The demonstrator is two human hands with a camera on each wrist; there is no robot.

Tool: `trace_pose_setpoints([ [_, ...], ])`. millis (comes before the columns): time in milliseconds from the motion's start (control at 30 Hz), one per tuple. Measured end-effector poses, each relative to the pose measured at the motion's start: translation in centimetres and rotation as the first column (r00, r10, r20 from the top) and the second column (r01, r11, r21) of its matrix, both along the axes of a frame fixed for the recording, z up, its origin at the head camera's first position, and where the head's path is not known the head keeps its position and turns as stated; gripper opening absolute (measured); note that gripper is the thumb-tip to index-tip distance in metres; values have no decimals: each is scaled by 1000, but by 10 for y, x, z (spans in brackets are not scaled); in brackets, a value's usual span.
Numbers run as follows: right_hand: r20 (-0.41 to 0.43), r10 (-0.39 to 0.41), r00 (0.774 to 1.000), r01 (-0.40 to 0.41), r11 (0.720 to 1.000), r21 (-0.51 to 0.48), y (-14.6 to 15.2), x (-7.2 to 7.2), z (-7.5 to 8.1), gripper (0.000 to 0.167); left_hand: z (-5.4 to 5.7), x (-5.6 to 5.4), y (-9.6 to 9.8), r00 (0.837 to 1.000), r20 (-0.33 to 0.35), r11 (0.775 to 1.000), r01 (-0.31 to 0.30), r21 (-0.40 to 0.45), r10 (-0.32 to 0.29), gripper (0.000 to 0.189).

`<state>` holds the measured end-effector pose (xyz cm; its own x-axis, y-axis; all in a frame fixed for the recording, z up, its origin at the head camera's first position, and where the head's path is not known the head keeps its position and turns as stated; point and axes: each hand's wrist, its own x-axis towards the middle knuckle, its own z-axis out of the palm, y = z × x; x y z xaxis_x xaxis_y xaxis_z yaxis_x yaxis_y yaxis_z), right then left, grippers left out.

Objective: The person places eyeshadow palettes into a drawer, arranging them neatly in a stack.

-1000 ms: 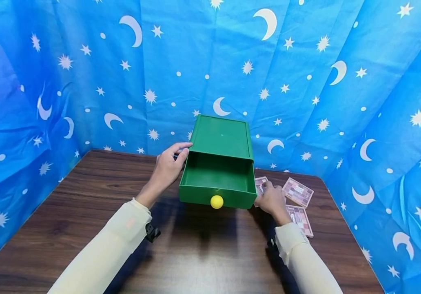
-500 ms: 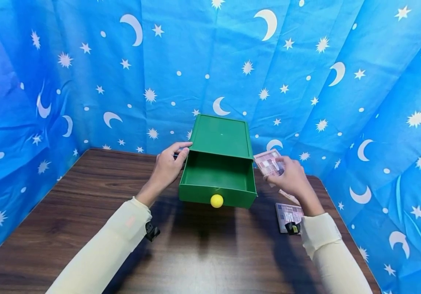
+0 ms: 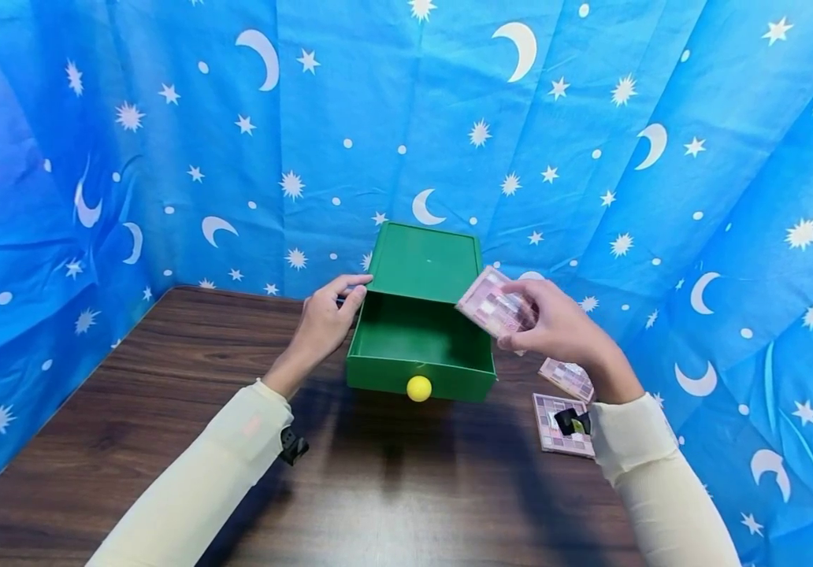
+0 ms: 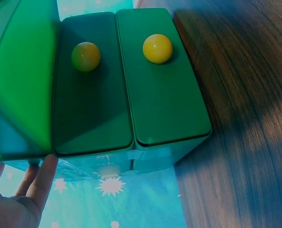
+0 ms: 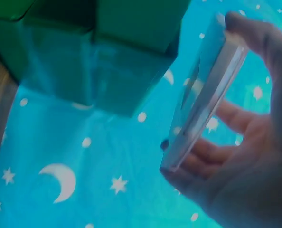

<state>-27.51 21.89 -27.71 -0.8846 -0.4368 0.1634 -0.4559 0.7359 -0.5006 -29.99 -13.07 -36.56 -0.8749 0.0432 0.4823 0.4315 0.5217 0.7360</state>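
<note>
A green drawer cabinet [image 3: 426, 260] stands at the back of the table, its top drawer [image 3: 417, 339] pulled out with nothing visible inside. My left hand [image 3: 323, 321] rests its fingertips against the cabinet's left side, beside the pulled-out drawer. In my right hand [image 3: 555, 323] an eyeshadow palette [image 3: 493, 303] is pinched by its edges, thumb on one side and fingers on the other. It is tilted, overlapping the drawer's back right corner in the head view. The right wrist view shows the same palette [image 5: 205, 104] nearly edge-on.
Two more palettes, one farther back [image 3: 568, 379] and one nearer [image 3: 555, 429], lie right of the cabinet, the nearer partly behind the right wrist. Lower drawers [image 4: 164, 99] with yellow knobs are closed. A blue star-patterned curtain [image 3: 350, 94] hangs close behind the table.
My right hand has picked up a palette from beside the cabinet, raised it and brought it left over the drawer's right side. The left hand has stayed in place.
</note>
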Motion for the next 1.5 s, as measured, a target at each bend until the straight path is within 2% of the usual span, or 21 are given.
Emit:
trace_pose_setpoints([
  [100,-14,88,996,-87,995,50,-15,2,4,76,0,0,0,1000,5,1000,-1,0,1,35],
  [233,15,171,985,-172,981,90,-31,3,6,75,0,0,1,1000,17,1000,1,1,-1,36],
  [467,42,235,971,-238,968,75,-38,4,-2,79,-1,2,3,999,37,1000,2,0,-2,36],
  [567,35,195,980,-197,979,58,-34,6,-3,79,-1,2,3,999,38,1000,0,0,0,35],
  [733,12,59,998,-60,997,51,-17,4,-9,71,-1,1,2,1000,31,1000,1,-5,-1,36],
  [833,34,-30,999,27,997,71,-5,4,-18,66,0,1,1,1000,25,1000,-2,-7,2,36],
  [933,71,-135,988,125,984,127,9,4,-33,65,0,2,0,1000,22,1000,-1,-7,1,36],
  [1067,111,-268,957,238,944,226,29,5,-59,68,1,2,0,1000,23,1000,3,-4,-3,36],
  [1233,162,-404,900,327,874,360,47,9,-94,78,1,2,0,1000,19,1000,2,4,-3,36],
  [1333,213,-496,842,374,821,432,54,10,-112,84,1,2,0,1000,10,1000,-4,11,4,35],
  [1467,241,-607,758,431,742,513,58,11,-131,88,1,2,0,1000,9,1000,-1,12,0,36],
  [1500,240,-622,745,440,729,525,59,12,-134,89,1,2,1,1000,11,1000,2,13,-2,36],
])
